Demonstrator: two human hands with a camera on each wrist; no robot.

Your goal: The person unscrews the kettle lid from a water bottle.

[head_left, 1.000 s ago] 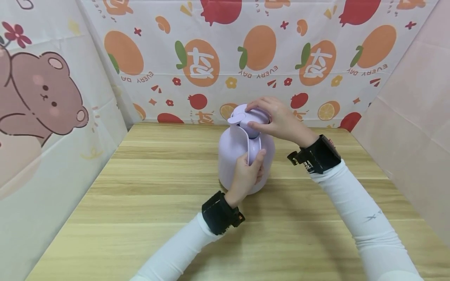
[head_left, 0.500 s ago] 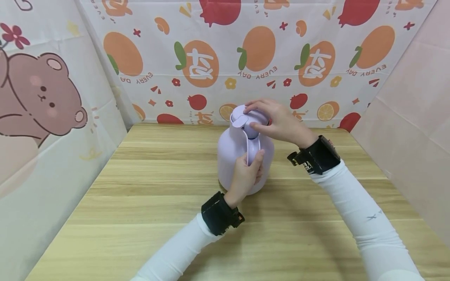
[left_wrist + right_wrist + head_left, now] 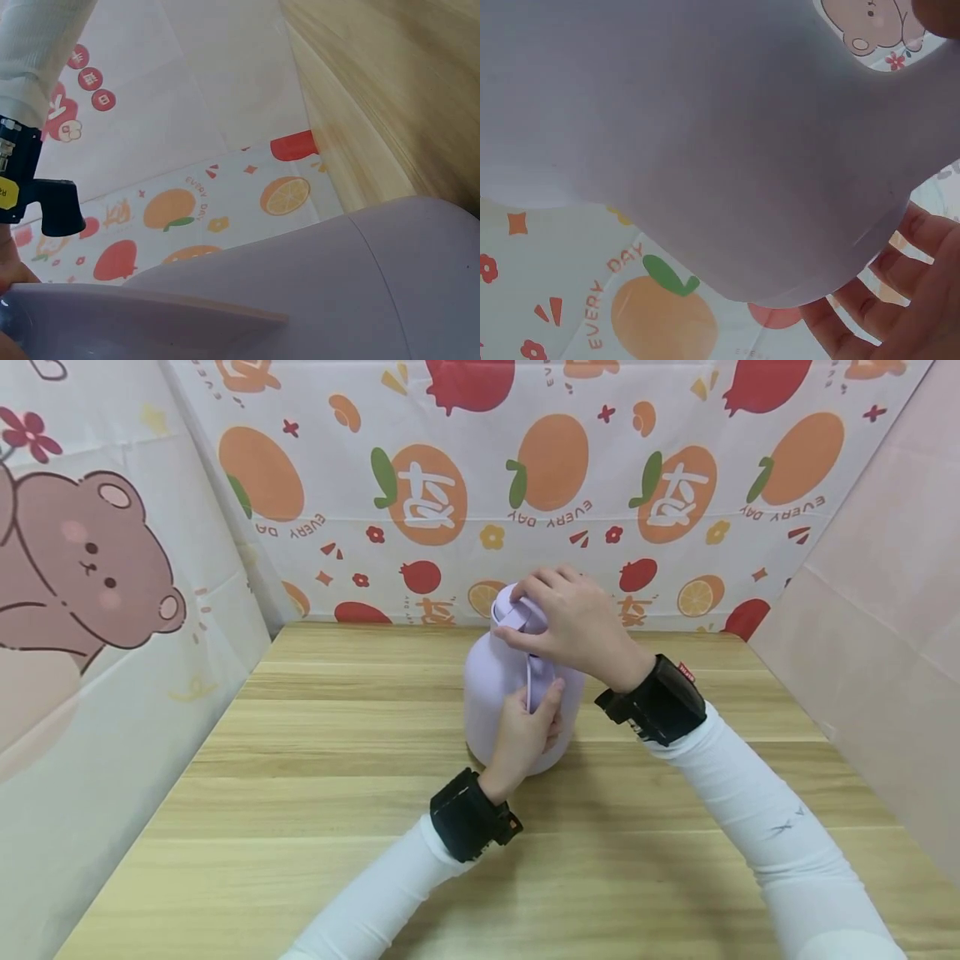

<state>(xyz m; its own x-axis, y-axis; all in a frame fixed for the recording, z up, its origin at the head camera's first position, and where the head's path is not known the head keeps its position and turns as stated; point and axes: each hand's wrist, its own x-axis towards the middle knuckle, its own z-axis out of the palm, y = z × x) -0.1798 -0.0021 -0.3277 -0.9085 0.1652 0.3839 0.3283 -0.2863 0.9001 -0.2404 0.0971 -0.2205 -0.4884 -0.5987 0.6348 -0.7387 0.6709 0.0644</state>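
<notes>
A lilac thermos jug (image 3: 487, 693) stands upright on the wooden table. Its handle, turned toward me, is in the grip of my left hand (image 3: 519, 735), thumb up along it. My right hand (image 3: 581, 625) holds the lid (image 3: 531, 620) from the right, fingers bent over its top and thumb across the near side by the lever. Part of the lid is hidden under that hand. The left wrist view has the handle (image 3: 135, 307) and the jug's side close up. In the right wrist view, fingertips (image 3: 870, 300) curl at the rounded lid edge beside the jug's body (image 3: 727, 150).
The wooden table (image 3: 300, 802) extends around the jug. A fruit-print cloth (image 3: 322, 485) hangs right behind the table's far edge. A bear-print cloth (image 3: 90, 568) borders the left side, and a plain pale cloth (image 3: 885, 610) the right.
My right hand has shifted left over the lid, its thumb now farther left across the near side. The left hand and the jug's body have stayed in place.
</notes>
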